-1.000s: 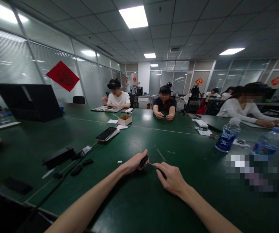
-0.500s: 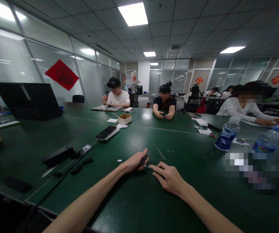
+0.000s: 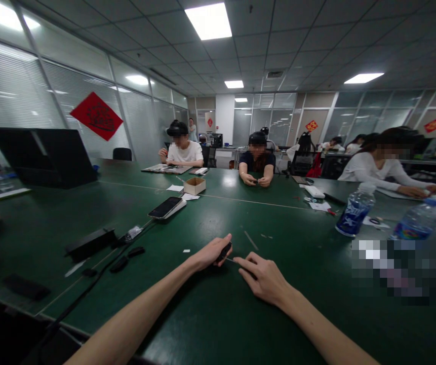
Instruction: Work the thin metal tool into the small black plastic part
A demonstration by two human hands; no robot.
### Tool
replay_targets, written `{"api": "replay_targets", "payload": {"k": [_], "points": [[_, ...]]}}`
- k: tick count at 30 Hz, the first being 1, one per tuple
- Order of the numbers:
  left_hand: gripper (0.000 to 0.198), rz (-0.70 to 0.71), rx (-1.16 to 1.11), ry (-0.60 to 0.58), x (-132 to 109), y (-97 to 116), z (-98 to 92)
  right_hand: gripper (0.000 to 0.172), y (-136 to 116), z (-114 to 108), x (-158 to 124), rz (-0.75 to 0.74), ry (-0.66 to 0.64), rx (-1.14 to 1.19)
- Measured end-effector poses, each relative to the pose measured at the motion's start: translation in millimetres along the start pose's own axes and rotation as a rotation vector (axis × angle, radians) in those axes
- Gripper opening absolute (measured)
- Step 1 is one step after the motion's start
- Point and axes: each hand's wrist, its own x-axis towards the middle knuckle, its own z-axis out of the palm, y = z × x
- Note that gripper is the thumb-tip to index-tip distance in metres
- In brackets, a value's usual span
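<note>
My left hand (image 3: 213, 252) is closed around a small, dark, rounded object (image 3: 225, 251), its thumb along the upper side. A thin, light-coloured metal-looking strip (image 3: 230, 260) spans the short gap between that object and my right hand (image 3: 261, 279). The right fingertips close on the strip's right end, and the index finger is stretched toward the left hand. Fingers cover much of the dark object, so its kind is not clear. Both hands are just above the green table (image 3: 202, 314).
At left lie a black box-like piece (image 3: 90, 245), small black parts (image 3: 119, 264) and a cable (image 3: 88, 291). A phone (image 3: 166, 207) and a small open box (image 3: 194, 186) lie farther back. Bottles (image 3: 355, 210) stand at right. Several people sit around the table.
My hands stay almost in place; the dark object is turned slightly in my left hand. Across the table, a person's hands have come a little closer together.
</note>
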Motion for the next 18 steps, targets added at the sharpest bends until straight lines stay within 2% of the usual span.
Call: {"api": "replay_targets", "payload": {"k": [6,12,18], "points": [[0.065,-0.008,0.061,0.026,0.4,-2.0,0.0,0.033,-3.6,-1.8,1.3,0.042,0.001,-0.027],[0.064,0.042,0.060,0.023,0.1,-1.1,0.6,0.035,-1.7,-2.2,1.3,0.072,0.026,-0.032],[0.064,0.011,0.060,0.043,-1.1,2.4,2.3,0.034,-1.5,-2.8,1.8,0.053,0.015,-0.034]]}}
